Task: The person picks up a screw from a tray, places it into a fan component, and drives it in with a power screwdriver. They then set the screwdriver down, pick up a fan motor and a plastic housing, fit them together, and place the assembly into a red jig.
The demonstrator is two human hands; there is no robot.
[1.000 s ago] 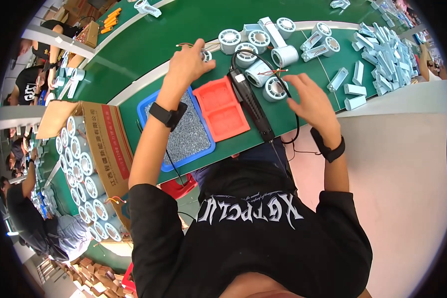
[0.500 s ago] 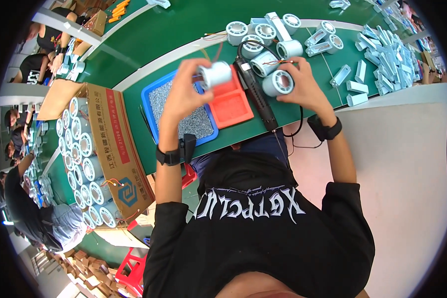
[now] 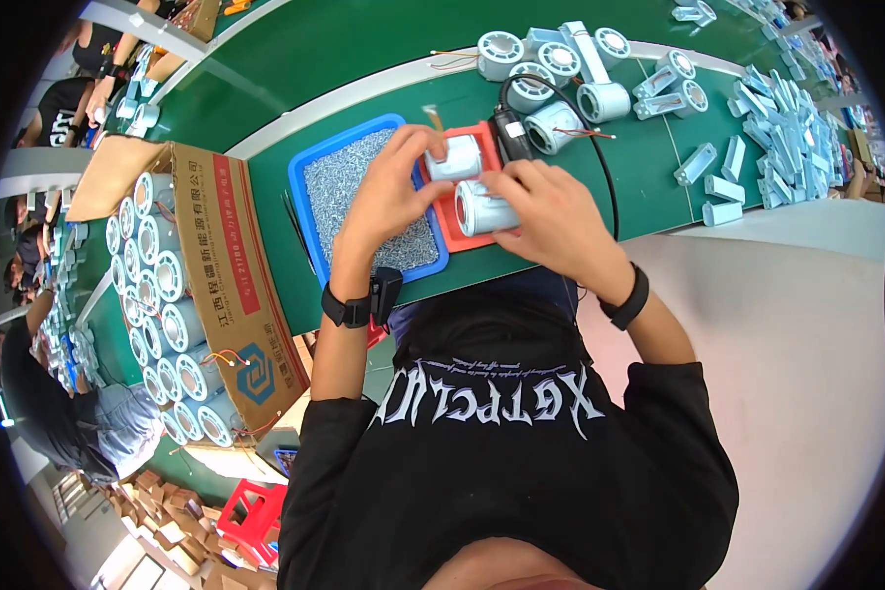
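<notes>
Over a red-orange tray (image 3: 452,232), my left hand (image 3: 388,192) grips a pale blue cylindrical housing (image 3: 457,157) between thumb and fingers. My right hand (image 3: 560,211) is closed on a second cylindrical housing (image 3: 484,209), whose ringed end faces left. The two housings lie close together, one just beyond the other. Beside the tray on the left is a blue tray (image 3: 300,211) of small metal screws (image 3: 349,187). A black electric screwdriver (image 3: 510,136) is mostly covered by my right hand.
More cylindrical housings (image 3: 602,100) with wires stand beyond my right hand. Pale blue long brackets (image 3: 772,138) are heaped at the far right. A cardboard box (image 3: 236,285) packed with housings stands at the left. A black cable (image 3: 608,177) loops on the green table. Other people work at far left.
My right hand has carried its housing left, from beside the screwdriver to over the red-orange tray. The left hand's housing has shifted slightly right and down, so both are now close together.
</notes>
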